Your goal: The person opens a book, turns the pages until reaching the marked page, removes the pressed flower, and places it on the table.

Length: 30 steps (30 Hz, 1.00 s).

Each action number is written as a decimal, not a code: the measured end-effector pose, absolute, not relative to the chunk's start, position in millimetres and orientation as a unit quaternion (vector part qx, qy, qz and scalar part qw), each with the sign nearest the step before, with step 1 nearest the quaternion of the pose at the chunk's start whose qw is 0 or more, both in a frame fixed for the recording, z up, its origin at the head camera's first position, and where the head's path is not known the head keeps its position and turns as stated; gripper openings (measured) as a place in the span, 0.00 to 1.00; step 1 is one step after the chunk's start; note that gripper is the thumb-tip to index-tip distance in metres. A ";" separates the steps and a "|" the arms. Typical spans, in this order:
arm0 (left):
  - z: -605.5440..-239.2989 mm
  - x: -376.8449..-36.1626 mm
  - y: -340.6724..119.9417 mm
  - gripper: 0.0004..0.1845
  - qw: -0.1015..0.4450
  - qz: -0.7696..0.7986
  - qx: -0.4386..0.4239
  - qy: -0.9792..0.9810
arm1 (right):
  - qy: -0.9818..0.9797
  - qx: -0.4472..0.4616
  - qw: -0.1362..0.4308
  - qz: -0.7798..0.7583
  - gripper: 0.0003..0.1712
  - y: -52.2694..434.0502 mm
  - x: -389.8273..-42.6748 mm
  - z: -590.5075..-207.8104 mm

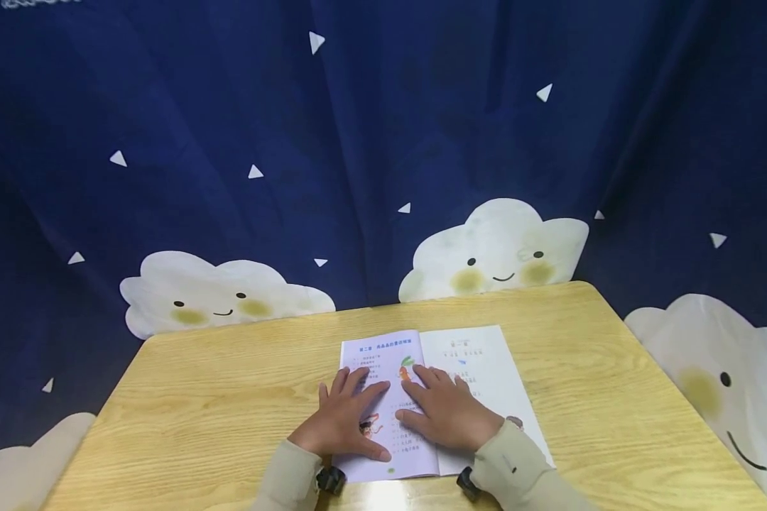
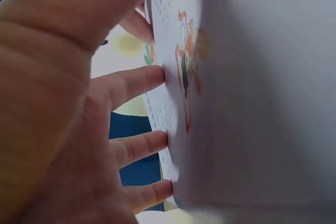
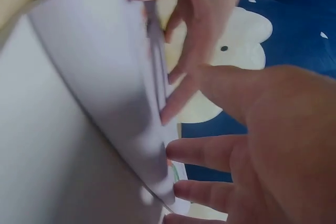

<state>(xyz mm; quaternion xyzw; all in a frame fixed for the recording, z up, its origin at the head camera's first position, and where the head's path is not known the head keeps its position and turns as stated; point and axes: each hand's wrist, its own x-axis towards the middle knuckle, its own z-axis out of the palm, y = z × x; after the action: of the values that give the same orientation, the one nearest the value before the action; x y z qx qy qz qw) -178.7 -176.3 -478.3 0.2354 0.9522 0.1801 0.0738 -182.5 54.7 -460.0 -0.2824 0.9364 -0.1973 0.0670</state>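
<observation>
A light wooden table (image 1: 230, 397) with rounded corners fills the lower part of the head view; behind it hangs a dark blue curtain (image 1: 383, 142) scattered with small white triangles (image 1: 316, 41); smiling white clouds (image 1: 495, 248) with yellow cheeks are printed along its lower edge, one partly hidden by the table's far side.

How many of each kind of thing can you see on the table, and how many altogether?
Open picture book with white and lilac pages: 1
Hands pressing flat on the book: 2, the left hand and the right hand
Light wooden table underneath: 1
Total: 4
</observation>
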 end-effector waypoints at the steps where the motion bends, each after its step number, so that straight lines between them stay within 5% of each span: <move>1: -478.3 -178.8 -175.6 0.57 0.074 0.180 0.235 0.952 | 0.935 -0.280 0.070 -0.207 0.37 57.2 -183.3 -458.9; 30: -477.1 -177.4 -175.3 0.58 0.064 0.191 0.233 0.951 | 0.965 -0.083 0.098 -0.230 0.59 146.5 -226.2 -454.2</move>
<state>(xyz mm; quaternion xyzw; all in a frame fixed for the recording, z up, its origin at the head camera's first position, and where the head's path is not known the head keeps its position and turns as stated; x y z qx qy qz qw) -177.4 -175.3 -477.1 0.2329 0.9515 0.1907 0.0637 -226.2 146.5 -454.2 -0.0834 0.9647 -0.2296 0.0978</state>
